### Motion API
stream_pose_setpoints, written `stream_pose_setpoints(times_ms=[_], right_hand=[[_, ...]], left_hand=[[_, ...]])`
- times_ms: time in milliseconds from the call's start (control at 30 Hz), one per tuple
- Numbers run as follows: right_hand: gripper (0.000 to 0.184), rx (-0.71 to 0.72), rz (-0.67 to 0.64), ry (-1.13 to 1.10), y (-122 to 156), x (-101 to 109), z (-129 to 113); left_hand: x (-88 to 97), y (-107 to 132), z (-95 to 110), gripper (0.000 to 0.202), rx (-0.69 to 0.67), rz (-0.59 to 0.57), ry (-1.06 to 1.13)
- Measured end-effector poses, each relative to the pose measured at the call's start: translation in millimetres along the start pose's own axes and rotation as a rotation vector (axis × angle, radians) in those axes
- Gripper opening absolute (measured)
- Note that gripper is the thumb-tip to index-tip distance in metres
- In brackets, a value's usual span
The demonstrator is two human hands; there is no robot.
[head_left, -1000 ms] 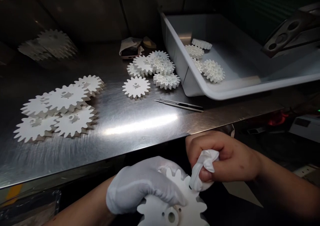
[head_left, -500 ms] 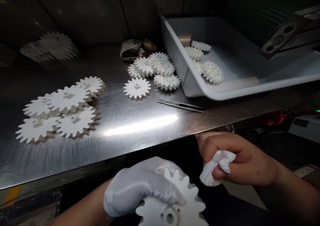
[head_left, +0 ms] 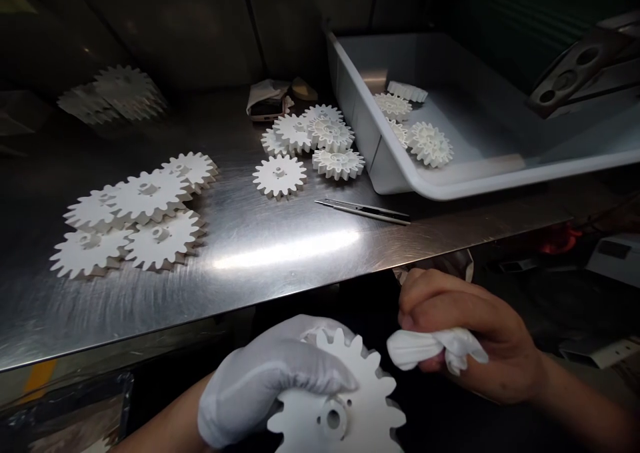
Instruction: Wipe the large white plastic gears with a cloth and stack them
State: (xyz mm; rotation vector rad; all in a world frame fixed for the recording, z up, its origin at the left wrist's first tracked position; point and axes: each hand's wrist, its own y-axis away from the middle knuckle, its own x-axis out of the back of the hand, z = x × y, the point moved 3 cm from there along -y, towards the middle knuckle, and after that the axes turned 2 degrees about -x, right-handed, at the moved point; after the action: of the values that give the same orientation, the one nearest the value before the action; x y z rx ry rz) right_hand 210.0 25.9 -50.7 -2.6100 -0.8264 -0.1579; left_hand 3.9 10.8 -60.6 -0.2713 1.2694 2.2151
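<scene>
My left hand (head_left: pixel 265 383), in a white glove, is closed on a large white gear (head_left: pixel 345 403) held below the front edge of the steel table (head_left: pixel 280 246). The gear's hub hole faces up. My bare right hand (head_left: pixel 465 333) is closed on a crumpled white wipe (head_left: pixel 430 347), a short way right of the gear's teeth and not touching them. Both hands are below and in front of the table edge.
Several large white gears (head_left: pixel 135 219) lie overlapped on the table's left. Smaller gears (head_left: pixel 313 143) cluster near the middle back. A thin metal tool (head_left: pixel 363 211) lies in front of a tilted grey bin (head_left: pixel 480 173) holding more gears (head_left: pixel 415 129). A dark bracket (head_left: pixel 580 73) is at the far right.
My right hand has drawn the wipe off the gear's edge and moved to the right. My left hand has tilted the gear a little; the view has shifted slightly.
</scene>
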Motion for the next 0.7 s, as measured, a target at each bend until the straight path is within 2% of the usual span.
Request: stream_pose_setpoints(times_ms=[100, 167, 200, 233, 333, 400, 500, 567, 700], right_hand=[[0.018, -0.011, -0.176, 0.022, -5, -4, 0], [0.015, -0.077, -0.337, 0.13, -7, -5, 2], [0.015, -0.12, -0.372, 0.174, -7, -3, 4], [0.015, -0.15, -0.361, 0.192, -7, 1, 6], [0.016, -0.139, -0.126, 0.085, -9, 13, 5], [0.021, -0.106, -0.034, 0.03, -11, 15, 4], [0.023, -0.08, -0.027, -0.026, -14, 7, 4], [0.025, -0.05, -0.015, -0.052, -15, 0, 3], [0.028, 0.122, -0.075, 0.018, -12, -9, 1]], left_hand=[[-0.4, 0, 2, 0.033, -0.015, -0.027, -0.019], [-1.3, -1, 3, 0.029, -0.058, -0.09, -0.068], [-1.1, -1, 3, 0.026, -0.077, -0.109, -0.095], [-0.9, -1, 3, 0.023, -0.089, -0.124, -0.114], [-0.1, -1, 2, 0.02, -0.082, -0.14, -0.12], [-1.2, 2, 5, 0.019, -0.113, -0.153, -0.145], [-4.3, 5, 14, 0.016, -0.167, -0.151, -0.208], [-6.9, 7, 17, 0.02, -0.153, -0.175, -0.217], [-6.7, 3, 12, 0.022, -0.117, -0.191, -0.189]])
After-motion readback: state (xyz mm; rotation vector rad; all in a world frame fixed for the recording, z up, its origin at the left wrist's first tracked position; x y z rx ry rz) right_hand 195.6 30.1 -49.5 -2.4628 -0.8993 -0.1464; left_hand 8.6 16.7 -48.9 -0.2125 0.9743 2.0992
